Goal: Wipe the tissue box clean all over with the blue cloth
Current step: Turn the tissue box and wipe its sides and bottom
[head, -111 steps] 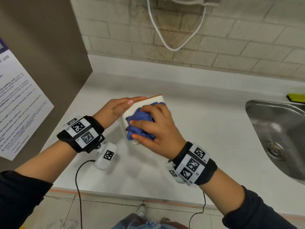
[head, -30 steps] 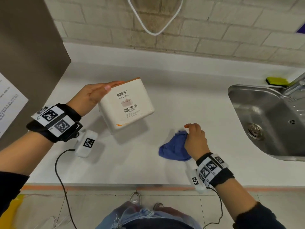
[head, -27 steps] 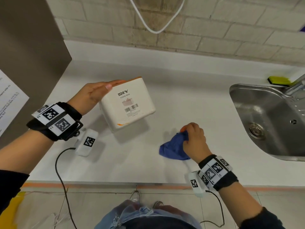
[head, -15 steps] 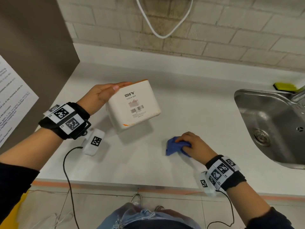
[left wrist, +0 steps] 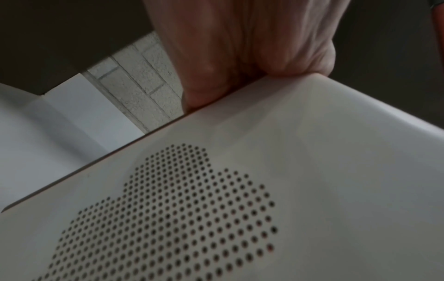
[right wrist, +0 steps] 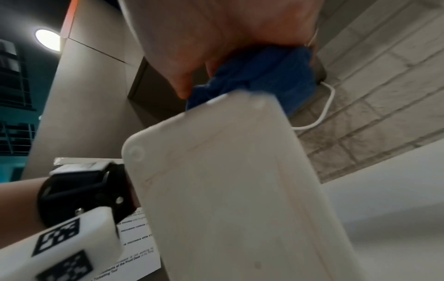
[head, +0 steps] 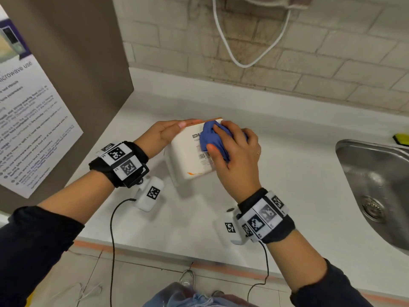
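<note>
A white tissue box [head: 188, 158] with an orange edge stands tilted on the white counter [head: 298, 196], its labelled face turned up towards me. My left hand [head: 170, 131] holds its upper left edge, fingers lying straight along the orange side. In the left wrist view the palm [left wrist: 240, 47] presses on the box's [left wrist: 312, 171] edge above a dotted panel. My right hand [head: 223, 145] grips the bunched blue cloth [head: 211, 138] and presses it on the labelled face. In the right wrist view the cloth [right wrist: 264, 79] sits under the fingers [right wrist: 182, 83], above the box [right wrist: 228, 190].
A steel sink [head: 376, 178] lies at the right, with a yellow-green sponge [head: 401, 138] behind it. A brown panel [head: 88, 63] carrying a printed notice [head: 33, 129] walls off the left. A white cable [head: 243, 63] hangs on the brick wall.
My right hand took the blue cloth up off the counter and carried it up and left onto the box's labelled face. The left hand kept holding the tilted box.
</note>
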`<state>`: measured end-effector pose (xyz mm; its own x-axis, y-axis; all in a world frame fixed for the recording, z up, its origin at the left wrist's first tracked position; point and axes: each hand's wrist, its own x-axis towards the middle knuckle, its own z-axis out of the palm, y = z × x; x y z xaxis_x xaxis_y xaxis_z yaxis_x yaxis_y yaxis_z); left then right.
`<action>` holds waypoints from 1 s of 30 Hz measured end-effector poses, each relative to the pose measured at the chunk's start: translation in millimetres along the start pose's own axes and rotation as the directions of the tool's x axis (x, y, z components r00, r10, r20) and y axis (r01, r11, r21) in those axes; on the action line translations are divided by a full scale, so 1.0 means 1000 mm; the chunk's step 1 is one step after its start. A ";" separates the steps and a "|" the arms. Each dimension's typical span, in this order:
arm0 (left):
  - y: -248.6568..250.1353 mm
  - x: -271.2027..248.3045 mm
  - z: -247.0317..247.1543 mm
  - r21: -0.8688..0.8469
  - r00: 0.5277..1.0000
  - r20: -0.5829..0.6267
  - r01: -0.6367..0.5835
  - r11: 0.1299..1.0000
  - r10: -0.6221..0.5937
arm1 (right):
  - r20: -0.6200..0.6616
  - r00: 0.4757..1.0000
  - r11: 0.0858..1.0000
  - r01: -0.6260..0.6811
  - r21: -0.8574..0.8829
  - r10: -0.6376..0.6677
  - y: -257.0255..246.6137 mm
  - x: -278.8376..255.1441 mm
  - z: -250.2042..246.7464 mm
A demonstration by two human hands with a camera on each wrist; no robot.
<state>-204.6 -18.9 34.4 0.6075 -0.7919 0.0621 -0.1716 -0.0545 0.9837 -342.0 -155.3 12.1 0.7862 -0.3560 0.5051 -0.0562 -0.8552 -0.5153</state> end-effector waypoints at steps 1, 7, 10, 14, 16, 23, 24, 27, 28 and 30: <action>0.000 0.001 0.000 -0.007 1.000 -0.004 0.003 1.000 -0.003 | -0.012 0.999 0.998 0.045 -0.044 -0.046 -0.004 0.003 0.001; -0.001 0.000 -0.001 -0.010 0.999 0.026 -0.020 1.000 0.020 | 0.075 0.912 0.912 0.408 -0.047 -0.404 -0.022 0.009 0.011; -0.001 -0.001 -0.002 0.030 0.999 0.053 -0.014 0.999 0.012 | 0.163 0.786 0.799 0.601 0.020 -0.596 -0.025 0.002 0.011; 0.001 -0.002 -0.002 0.038 0.995 0.094 -0.023 0.999 0.020 | 0.337 0.604 0.666 0.738 0.107 -0.723 -0.008 0.003 -0.004; 0.002 -0.002 -0.001 0.032 0.995 0.097 -0.012 0.999 0.009 | 0.408 0.538 0.633 0.762 0.138 -0.737 0.001 0.006 -0.010; -0.002 0.001 -0.004 0.009 0.997 0.077 -0.001 1.000 0.000 | 0.445 0.597 0.689 0.721 0.067 -0.668 0.028 0.012 -0.029; -0.002 0.000 -0.005 0.011 0.997 0.078 -0.002 1.000 0.001 | 0.444 0.614 0.704 0.708 0.057 -0.653 0.033 0.011 -0.032; -0.004 -0.001 -0.004 0.013 0.996 0.092 -0.004 1.000 0.003 | 0.433 0.667 0.753 0.657 0.041 -0.606 0.046 0.009 -0.041; -0.003 -0.001 -0.003 0.008 0.995 0.096 -0.007 1.000 0.006 | 0.433 0.688 0.774 0.632 0.036 -0.582 0.051 0.008 -0.045; -0.003 -0.002 -0.003 0.003 0.995 0.096 -0.019 1.000 0.019 | 0.446 0.735 0.820 0.573 -0.007 -0.510 0.066 0.007 -0.053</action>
<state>-202.6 -15.2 32.4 0.5267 -0.8477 0.0637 -0.1851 -0.0412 0.9819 -373.2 -233.9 18.2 0.8815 0.3424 0.3251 0.3997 -0.9077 -0.1279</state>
